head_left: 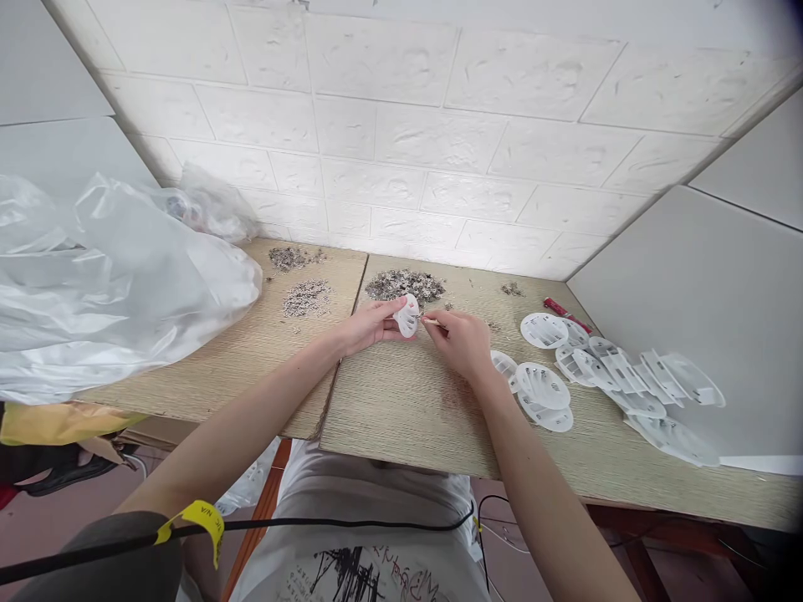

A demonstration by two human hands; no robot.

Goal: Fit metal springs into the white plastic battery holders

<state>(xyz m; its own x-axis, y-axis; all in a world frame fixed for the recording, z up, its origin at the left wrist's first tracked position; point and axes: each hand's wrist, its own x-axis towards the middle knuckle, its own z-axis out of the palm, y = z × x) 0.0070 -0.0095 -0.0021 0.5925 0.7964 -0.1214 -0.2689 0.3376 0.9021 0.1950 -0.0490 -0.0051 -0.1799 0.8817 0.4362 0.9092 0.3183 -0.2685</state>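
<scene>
My left hand (371,324) grips a round white plastic disc (407,316) by its edge, thumb on its face, and holds it tilted up above the table. The disc has slots and a small red mark. My right hand (462,339) is closed in a pinch around a thin pale stick (431,321). The stick's tip reaches the right side of the disc; what is at the tip is too small to make out. Just behind the hands lies a large heap of small silvery metal pieces (405,285).
Two smaller piles of metal pieces (307,298) lie to the left, and a few bits (512,288) at the back right. Many similar white discs (543,385) overlap on the right near a red tube-like item (566,314). A big plastic bag (125,284) covers the left side; a white brick-pattern wall (401,150) stands behind.
</scene>
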